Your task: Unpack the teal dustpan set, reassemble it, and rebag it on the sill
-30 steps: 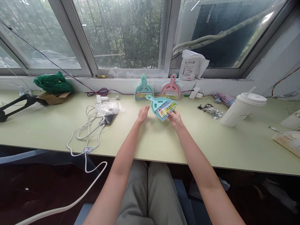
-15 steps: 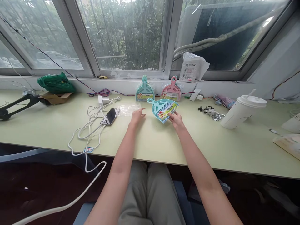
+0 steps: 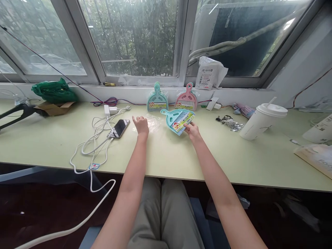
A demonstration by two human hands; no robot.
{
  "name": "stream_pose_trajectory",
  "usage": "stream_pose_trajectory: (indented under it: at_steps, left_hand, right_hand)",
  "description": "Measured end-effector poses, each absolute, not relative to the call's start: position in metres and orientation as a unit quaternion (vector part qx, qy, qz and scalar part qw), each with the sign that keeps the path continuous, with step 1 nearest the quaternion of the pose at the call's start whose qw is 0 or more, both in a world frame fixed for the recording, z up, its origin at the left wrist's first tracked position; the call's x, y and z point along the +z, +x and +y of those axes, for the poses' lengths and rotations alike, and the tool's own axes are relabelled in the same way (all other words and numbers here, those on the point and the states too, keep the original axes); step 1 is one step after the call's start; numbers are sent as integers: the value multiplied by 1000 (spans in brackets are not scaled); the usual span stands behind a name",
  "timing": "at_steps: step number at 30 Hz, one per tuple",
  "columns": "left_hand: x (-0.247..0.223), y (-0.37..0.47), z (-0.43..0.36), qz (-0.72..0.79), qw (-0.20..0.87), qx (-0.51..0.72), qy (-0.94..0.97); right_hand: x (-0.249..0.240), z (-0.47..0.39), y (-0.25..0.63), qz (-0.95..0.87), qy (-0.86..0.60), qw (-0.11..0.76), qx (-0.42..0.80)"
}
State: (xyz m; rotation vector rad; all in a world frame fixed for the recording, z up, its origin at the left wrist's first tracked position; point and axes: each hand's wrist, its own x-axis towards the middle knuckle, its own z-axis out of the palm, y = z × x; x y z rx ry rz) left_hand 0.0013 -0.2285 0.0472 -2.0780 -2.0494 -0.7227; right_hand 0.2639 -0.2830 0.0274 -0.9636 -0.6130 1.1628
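Right hand is pinching the blue dustpan set by its label edge, tilting it up off the desk so the front faces up. Left hand is loosely curled, resting on the clear wrapper beside the phone.

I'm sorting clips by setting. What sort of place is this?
Probably a casual desk by a window: a long pale green table under big windows, with a charging phone and a lidded takeaway cup.

label print unreadable, packet cut off
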Motion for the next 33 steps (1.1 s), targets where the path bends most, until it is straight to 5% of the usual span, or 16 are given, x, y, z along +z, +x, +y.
stream_pose_trajectory:
  at_steps: [9, 19, 27, 33]
  left_hand:
    - [33, 6, -223, -559, -177, -182, -790]
    - [29, 7, -218, -641, -65, -220, -732]
    - [35, 18, -225, -662, -44, -252, -705]
    - [36, 40, -233, -611, -44, -293, -734]
  right_hand:
    - [34, -284, 271, -296, -430, 659, 542]
    - [40, -291, 284, -361, -473, 543, 593]
    - [40, -289, 270, -319, -499, 608, 529]
    - [43, -293, 246, -378, -480, 576, 544]
